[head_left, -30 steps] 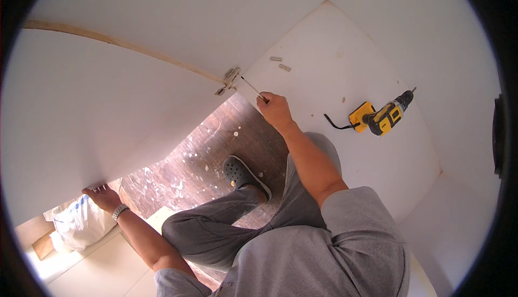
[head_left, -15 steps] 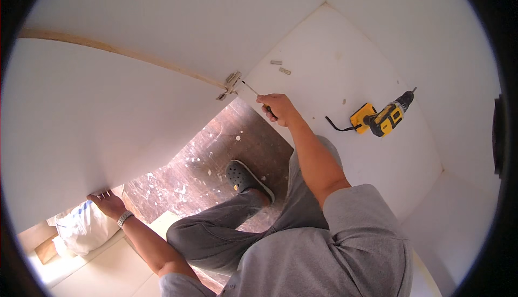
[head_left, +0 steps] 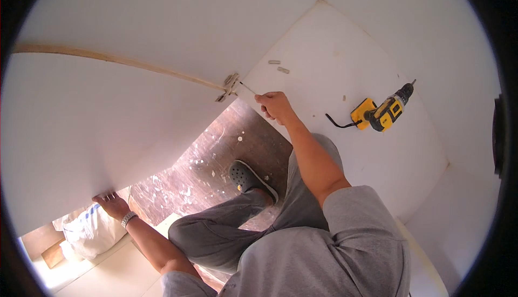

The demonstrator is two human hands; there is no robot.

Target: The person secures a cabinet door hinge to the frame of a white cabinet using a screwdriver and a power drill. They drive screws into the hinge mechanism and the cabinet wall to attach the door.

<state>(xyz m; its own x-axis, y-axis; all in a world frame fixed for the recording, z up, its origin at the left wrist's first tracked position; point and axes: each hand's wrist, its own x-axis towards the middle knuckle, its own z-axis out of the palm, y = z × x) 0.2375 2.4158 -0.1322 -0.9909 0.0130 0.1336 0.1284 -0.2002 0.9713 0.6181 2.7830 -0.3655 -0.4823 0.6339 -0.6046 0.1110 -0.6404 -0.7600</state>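
My right hand (head_left: 274,106) is closed around a screwdriver (head_left: 249,89), whose thin shaft points up and left. Its tip is at or very near a metal hinge (head_left: 231,85); contact is too small to make out. The hinge sits where a large white door panel (head_left: 108,119) meets the white cabinet side wall (head_left: 178,16). At the panel's lower edge, my left hand (head_left: 113,206) grips the rim, its fingers partly hidden. The screwdriver's handle is covered by my right hand.
A yellow and black cordless drill (head_left: 388,112) with a black strap rests on the white cabinet base (head_left: 345,156). Two small metal pieces (head_left: 279,66) lie near the hinge. Stained dark flooring (head_left: 216,146) shows below the door, with a white sack (head_left: 94,232) at lower left.
My right hand has turned slightly around the screwdriver, hiding its handle. My left hand and the door's lower edge appear slightly farther right, while the whole view has shifted a little.
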